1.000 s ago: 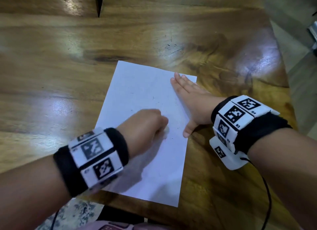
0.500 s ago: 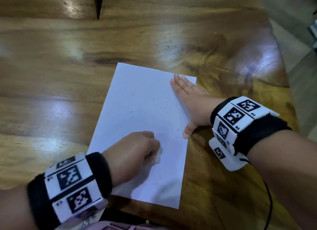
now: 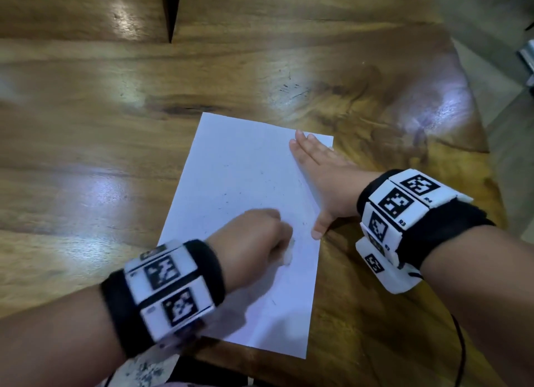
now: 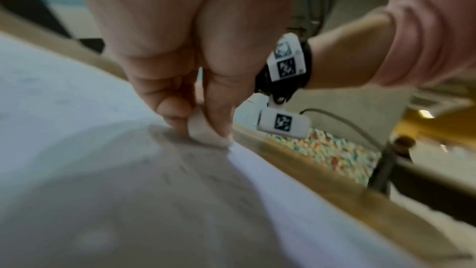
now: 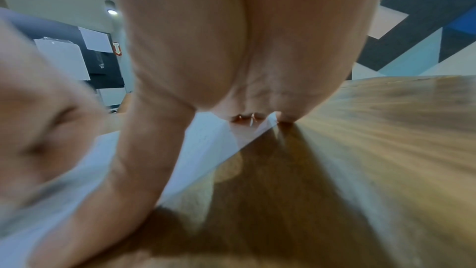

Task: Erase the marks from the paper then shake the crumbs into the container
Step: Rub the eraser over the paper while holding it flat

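- A wooden table (image 3: 86,143) carries the white paper (image 3: 231,167), dotted with dark crumbs (image 3: 261,172).
- The left hand (image 3: 254,242) pinches a white eraser (image 4: 203,129) against the paper's middle.
- The right hand (image 3: 320,181) lies flat, fingers straight, pressing the paper's right edge.

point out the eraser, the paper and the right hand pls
eraser (image 4: 206,132): left wrist view, on its white side below the pinching fingertips.
paper (image 3: 245,167): head view, on the bare upper middle of the sheet.
right hand (image 3: 326,178): head view, on the back of the hand lying flat on the paper's right edge.
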Available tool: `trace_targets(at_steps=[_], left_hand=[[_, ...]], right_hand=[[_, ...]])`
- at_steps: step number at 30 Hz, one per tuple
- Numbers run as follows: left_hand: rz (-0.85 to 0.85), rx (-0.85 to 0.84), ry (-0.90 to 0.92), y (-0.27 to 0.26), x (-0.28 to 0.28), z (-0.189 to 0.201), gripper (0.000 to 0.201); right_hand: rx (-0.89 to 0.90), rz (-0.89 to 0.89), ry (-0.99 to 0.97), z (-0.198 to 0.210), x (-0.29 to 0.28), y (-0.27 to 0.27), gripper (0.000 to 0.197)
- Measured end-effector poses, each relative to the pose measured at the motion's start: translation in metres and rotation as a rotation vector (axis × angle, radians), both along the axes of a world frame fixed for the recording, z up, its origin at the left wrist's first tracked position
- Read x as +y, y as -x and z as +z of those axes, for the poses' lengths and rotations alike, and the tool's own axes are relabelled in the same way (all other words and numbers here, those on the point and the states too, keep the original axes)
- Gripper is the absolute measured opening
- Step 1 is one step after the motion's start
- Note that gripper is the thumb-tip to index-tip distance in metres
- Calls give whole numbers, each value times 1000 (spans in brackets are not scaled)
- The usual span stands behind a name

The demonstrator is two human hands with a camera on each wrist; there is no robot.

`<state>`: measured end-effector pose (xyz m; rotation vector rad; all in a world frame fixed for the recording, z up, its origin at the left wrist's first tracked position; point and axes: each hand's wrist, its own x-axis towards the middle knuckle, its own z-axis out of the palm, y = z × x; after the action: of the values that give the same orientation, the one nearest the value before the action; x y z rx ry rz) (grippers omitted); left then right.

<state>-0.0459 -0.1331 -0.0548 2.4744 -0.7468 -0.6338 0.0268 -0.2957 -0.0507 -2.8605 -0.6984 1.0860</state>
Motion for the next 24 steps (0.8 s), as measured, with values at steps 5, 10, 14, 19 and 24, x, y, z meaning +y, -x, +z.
trace_targets(at_steps=[5, 10, 14, 19, 24], left_hand=[[105, -79, -83, -42, -32, 7, 8], [-55, 147, -22, 14, 1, -8, 32], [122, 127, 102, 11, 19, -5, 15], [292, 156, 173, 1, 25, -5, 14], [327, 118, 159, -16, 17, -3, 12]], right_hand=[[13, -1, -3, 0, 1, -1, 153], [10, -4, -5, 0, -1, -1, 154], [8, -7, 16, -1, 0, -2, 154], [-15, 18, 75, 1, 4, -3, 152], [-23, -24, 59, 11, 8, -8, 137]])
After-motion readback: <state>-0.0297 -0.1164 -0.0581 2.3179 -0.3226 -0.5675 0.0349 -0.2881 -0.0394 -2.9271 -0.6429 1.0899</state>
